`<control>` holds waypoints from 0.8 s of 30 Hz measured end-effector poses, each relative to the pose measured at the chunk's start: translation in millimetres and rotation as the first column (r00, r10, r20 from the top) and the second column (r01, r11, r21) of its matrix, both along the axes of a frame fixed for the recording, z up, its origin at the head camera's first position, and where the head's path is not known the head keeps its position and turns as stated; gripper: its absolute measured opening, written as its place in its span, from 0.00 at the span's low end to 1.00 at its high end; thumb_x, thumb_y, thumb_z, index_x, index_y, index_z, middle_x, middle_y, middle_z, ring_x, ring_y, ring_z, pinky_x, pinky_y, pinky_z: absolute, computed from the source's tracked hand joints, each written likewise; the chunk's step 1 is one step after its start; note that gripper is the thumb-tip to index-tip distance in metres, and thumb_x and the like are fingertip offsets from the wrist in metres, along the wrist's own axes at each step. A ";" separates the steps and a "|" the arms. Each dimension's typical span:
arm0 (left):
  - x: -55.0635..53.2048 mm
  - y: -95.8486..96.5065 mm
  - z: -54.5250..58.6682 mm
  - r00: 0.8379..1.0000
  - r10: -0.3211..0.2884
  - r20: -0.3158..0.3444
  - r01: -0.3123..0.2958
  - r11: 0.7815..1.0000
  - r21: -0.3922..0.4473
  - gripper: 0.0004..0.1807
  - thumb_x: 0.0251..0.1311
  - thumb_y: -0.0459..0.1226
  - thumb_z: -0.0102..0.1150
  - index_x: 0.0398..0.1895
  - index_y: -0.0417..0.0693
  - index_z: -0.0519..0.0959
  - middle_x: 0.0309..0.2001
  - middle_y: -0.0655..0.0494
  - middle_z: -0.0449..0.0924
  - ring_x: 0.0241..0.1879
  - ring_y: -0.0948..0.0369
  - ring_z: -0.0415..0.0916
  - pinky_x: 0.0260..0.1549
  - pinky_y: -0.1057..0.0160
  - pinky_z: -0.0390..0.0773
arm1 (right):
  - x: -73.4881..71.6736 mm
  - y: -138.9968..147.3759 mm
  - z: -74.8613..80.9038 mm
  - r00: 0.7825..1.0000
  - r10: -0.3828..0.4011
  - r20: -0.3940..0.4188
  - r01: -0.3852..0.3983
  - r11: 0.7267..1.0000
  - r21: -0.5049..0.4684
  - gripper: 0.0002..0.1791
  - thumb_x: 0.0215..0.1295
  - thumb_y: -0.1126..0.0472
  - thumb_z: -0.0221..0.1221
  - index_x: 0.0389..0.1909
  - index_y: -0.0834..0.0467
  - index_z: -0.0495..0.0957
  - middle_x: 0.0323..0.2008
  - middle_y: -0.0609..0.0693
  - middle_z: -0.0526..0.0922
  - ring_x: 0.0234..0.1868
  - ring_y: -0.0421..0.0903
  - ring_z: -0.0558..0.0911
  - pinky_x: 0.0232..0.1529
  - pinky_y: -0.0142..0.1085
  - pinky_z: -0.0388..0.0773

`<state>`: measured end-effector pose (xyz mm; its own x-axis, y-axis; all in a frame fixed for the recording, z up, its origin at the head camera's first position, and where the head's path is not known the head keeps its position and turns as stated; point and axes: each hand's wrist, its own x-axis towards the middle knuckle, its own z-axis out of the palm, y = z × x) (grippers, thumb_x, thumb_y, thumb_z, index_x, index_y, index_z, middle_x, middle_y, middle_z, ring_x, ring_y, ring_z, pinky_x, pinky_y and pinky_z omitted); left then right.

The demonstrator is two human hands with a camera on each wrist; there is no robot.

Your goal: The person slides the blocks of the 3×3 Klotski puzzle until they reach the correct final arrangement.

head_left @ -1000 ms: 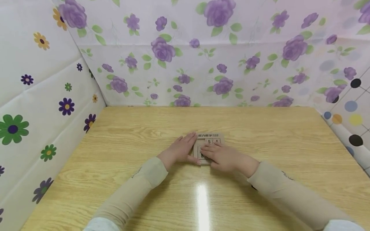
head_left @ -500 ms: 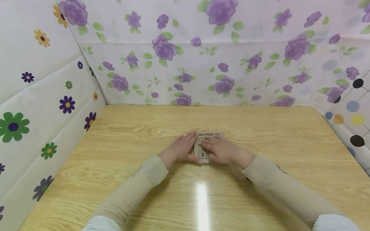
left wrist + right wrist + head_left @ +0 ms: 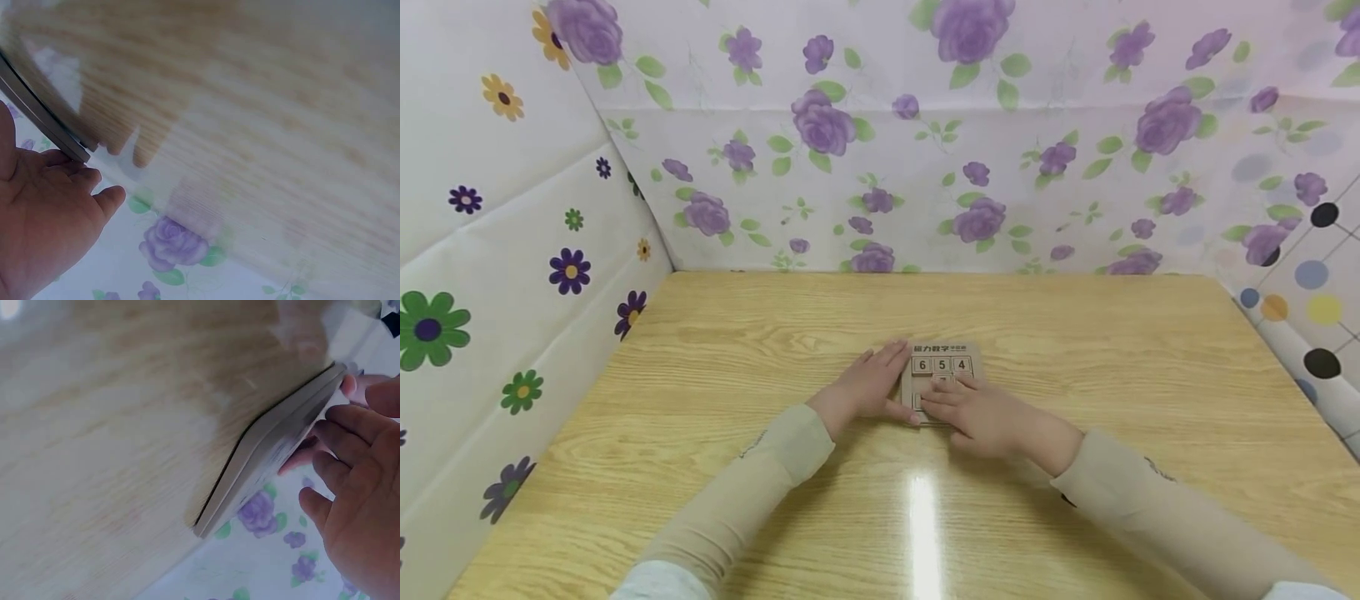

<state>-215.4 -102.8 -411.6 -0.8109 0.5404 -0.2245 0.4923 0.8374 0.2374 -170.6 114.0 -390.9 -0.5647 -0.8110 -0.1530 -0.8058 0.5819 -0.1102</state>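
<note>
A number sliding puzzle [image 3: 940,349] lies flat on the table in the head view. Its top row shows tiles 6 [image 3: 922,365], 5 [image 3: 942,365] and 4 [image 3: 962,365]. A gap shows at the left of the middle row. My left hand [image 3: 874,385] lies along the left side, thumb stretched to the lower left corner; the left wrist view shows its fingertips at the puzzle's edge [image 3: 37,109]. Fairly straight fingers of my right hand [image 3: 981,412] rest over the lower tiles, hiding most of them. In the right wrist view the right hand [image 3: 362,469] reaches over the puzzle.
The glossy wood-grain table [image 3: 760,325] carries a bright light reflection in front of the puzzle. A purple-flowered cloth wall [image 3: 880,150] rises behind it. Patterned cloth also hangs at the left and right sides.
The left column's upper tile has slid up, and 6 now stands in the top row. My right hand went up, then came back down toward the lower left. The left hand stays put.
</note>
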 end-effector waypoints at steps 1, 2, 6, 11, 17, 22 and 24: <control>0.1 -0.2 0.6 1.000 0.000 0.001 0.000 1.000 0.000 0.63 0.46 0.66 0.61 0.76 0.43 0.42 0.77 0.49 0.38 0.76 0.54 0.36 0.73 0.50 0.45 | 1.3 -0.1 0.0 1.000 0.002 -0.007 -0.002 1.000 0.006 0.30 0.66 0.58 0.48 0.68 0.62 0.63 0.69 0.55 0.64 0.72 0.54 0.59 0.73 0.53 0.50; 0.3 -0.3 1.2 1.000 -0.003 0.000 0.003 1.000 -0.001 0.63 0.46 0.66 0.61 0.76 0.42 0.42 0.77 0.49 0.38 0.76 0.53 0.37 0.73 0.49 0.45 | 2.2 -0.3 0.0 1.000 0.003 -0.013 -0.003 1.000 0.010 0.30 0.66 0.57 0.48 0.68 0.62 0.63 0.69 0.55 0.65 0.72 0.54 0.59 0.73 0.53 0.50; 1.1 -0.3 2.2 1.000 -0.004 0.001 0.004 1.000 -0.008 0.63 0.46 0.66 0.61 0.76 0.42 0.42 0.77 0.48 0.38 0.76 0.53 0.36 0.73 0.49 0.45 | 1.4 -0.3 -2.0 1.000 -0.006 -0.030 0.006 1.000 0.005 0.29 0.65 0.58 0.48 0.67 0.62 0.64 0.68 0.56 0.66 0.72 0.54 0.60 0.73 0.53 0.51; 1.8 0.6 1.8 1.000 0.003 0.005 -0.003 1.000 -0.010 0.63 0.46 0.66 0.60 0.76 0.43 0.41 0.77 0.49 0.37 0.76 0.55 0.35 0.73 0.50 0.44 | -6.1 -1.2 -4.1 0.999 -0.044 -0.014 0.044 0.999 -0.018 0.29 0.65 0.58 0.47 0.68 0.62 0.64 0.69 0.56 0.64 0.72 0.55 0.58 0.73 0.53 0.51; 1.6 1.1 0.6 1.000 0.005 0.006 -0.005 1.000 -0.017 0.64 0.46 0.67 0.60 0.76 0.43 0.41 0.77 0.50 0.36 0.76 0.57 0.35 0.73 0.51 0.44 | -15.4 -3.7 -4.3 0.997 -0.077 0.010 0.077 0.997 -0.012 0.29 0.67 0.58 0.46 0.69 0.62 0.62 0.70 0.55 0.62 0.73 0.54 0.57 0.73 0.53 0.51; 2.5 1.0 1.1 1.000 0.007 0.003 -0.007 1.000 -0.013 0.63 0.46 0.67 0.60 0.76 0.43 0.41 0.77 0.50 0.36 0.76 0.56 0.36 0.73 0.51 0.44 | -14.5 -1.9 -3.6 0.998 -0.064 -0.003 0.064 0.998 -0.019 0.29 0.67 0.58 0.47 0.68 0.63 0.63 0.70 0.56 0.63 0.72 0.55 0.58 0.72 0.54 0.51; 2.5 0.9 1.3 1.000 0.006 0.001 -0.006 1.000 -0.010 0.63 0.46 0.67 0.60 0.76 0.43 0.41 0.77 0.49 0.37 0.76 0.55 0.36 0.73 0.50 0.44 | -12.3 1.6 -3.4 0.998 -0.054 -0.017 0.054 0.998 -0.026 0.29 0.66 0.59 0.47 0.67 0.64 0.63 0.69 0.58 0.64 0.72 0.56 0.59 0.72 0.55 0.52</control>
